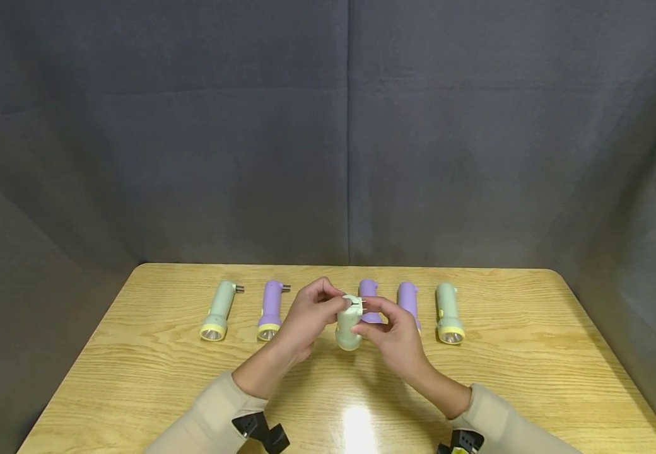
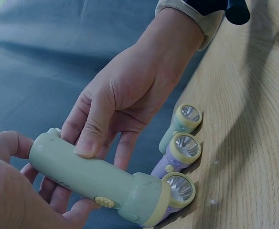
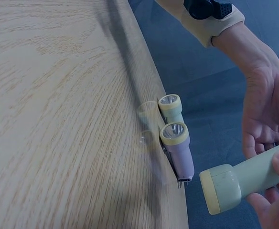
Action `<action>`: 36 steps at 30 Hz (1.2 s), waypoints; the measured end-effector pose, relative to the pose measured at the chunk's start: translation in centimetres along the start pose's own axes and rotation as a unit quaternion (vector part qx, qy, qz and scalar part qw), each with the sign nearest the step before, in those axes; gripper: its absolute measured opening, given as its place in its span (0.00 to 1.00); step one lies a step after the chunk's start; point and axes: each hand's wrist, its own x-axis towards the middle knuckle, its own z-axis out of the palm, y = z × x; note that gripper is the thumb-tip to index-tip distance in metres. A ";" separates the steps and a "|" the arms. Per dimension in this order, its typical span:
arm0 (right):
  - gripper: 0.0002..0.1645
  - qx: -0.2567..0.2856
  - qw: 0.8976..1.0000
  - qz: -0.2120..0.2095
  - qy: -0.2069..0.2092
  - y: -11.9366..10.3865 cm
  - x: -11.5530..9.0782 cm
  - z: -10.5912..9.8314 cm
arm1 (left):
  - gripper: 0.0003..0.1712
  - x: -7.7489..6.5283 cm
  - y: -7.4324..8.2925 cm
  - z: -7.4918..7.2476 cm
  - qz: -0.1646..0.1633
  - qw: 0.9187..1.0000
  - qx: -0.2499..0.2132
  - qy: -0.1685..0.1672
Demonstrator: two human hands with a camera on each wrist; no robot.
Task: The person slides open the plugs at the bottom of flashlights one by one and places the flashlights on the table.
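Observation:
A pale green flashlight (image 1: 347, 334) is held up above the table between both hands, tail end up and lamp end down. Two thin plug prongs (image 1: 364, 309) stick out sideways near its tail. My left hand (image 1: 312, 315) holds the tail end, its thumb on top. From the other side my right hand (image 1: 397, 340) pinches the barrel, thumb along it and index finger by the prongs. A ribbed yellow switch (image 2: 104, 202) shows on the barrel in the left wrist view.
Left of the hands lie a green flashlight (image 1: 221, 309) and a purple flashlight (image 1: 271, 308), prongs out. To the right are a purple flashlight (image 1: 369, 289), partly hidden, another purple flashlight (image 1: 407, 297) and a green flashlight (image 1: 448, 309). A dark curtain (image 1: 328, 157) hangs behind the wooden table (image 1: 135, 366).

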 end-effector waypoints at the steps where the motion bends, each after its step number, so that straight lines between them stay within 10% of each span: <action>1: 0.23 0.000 1.000 0.000 -0.001 0.0 0.0 0.0 | 0.07 0.0 0.0 0.0 0.000 1.000 0.001 0.000; 36: 0.24 0.004 1.000 0.023 -0.008 0.1 0.3 0.0 | 0.07 0.2 -0.1 0.0 -0.014 0.999 0.029 -0.006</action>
